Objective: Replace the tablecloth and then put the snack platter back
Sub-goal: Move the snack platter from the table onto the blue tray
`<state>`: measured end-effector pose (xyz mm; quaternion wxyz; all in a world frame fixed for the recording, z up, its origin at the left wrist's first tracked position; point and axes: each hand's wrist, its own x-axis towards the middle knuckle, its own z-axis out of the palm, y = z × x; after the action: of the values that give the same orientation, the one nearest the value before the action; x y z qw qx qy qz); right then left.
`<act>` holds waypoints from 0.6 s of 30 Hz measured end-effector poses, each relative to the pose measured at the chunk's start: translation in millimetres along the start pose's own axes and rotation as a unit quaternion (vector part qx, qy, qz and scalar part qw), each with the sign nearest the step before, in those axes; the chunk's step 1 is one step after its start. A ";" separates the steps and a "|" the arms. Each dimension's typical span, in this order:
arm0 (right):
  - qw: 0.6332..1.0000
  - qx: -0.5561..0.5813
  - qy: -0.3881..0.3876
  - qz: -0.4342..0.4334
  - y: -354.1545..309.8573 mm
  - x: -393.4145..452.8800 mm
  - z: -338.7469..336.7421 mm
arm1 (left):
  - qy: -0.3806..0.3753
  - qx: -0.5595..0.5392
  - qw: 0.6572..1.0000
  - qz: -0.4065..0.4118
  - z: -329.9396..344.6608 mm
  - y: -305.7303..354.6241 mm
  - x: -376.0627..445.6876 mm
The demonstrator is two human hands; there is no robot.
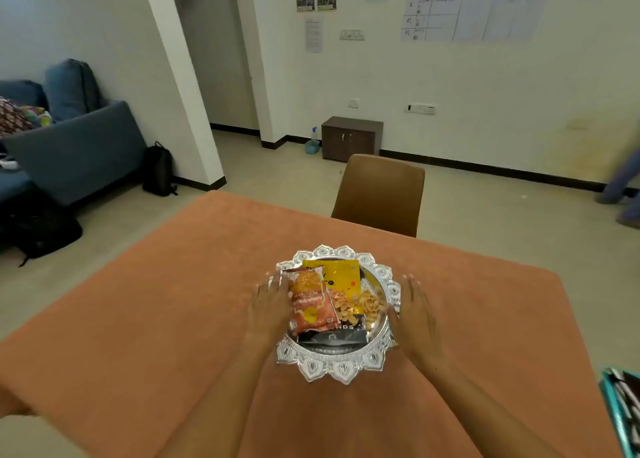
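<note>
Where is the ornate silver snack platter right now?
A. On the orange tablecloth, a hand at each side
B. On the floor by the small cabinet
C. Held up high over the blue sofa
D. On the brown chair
A: the ornate silver snack platter sits on the orange tablecloth, with the left hand at its left rim and the right hand at its right rim, fingers straight.

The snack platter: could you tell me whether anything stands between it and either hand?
Nothing visible does. The left hand and right hand flank the snack platter at its rim, fingers straight, on the orange tablecloth.
</note>
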<state>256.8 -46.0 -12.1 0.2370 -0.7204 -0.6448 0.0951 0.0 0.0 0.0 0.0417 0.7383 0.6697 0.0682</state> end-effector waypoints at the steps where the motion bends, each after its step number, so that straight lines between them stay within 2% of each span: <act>1: 1.000 0.006 -0.020 0.024 -0.3 2.7 4.3 | -0.009 -0.006 1.000 -0.003 3.3 -4.4 6.1; 6: 0.995 0.004 -0.073 0.072 -6.6 8.3 13.8 | -0.051 -0.057 0.997 -0.005 20.1 -22.2 26.4; 11: 0.992 0.021 -0.077 0.102 -10.1 7.5 17.6 | -0.028 -0.170 0.985 -0.029 29.6 -30.4 34.7; 18: 0.992 -0.005 -0.048 0.120 -15.8 10.7 19.1 | 0.012 -0.172 0.985 -0.013 28.1 -30.0 44.2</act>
<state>236.0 -30.5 -19.6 0.1889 -0.7885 -0.5648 0.1537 -21.0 47.8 -30.3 0.1609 0.7106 0.6580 0.1902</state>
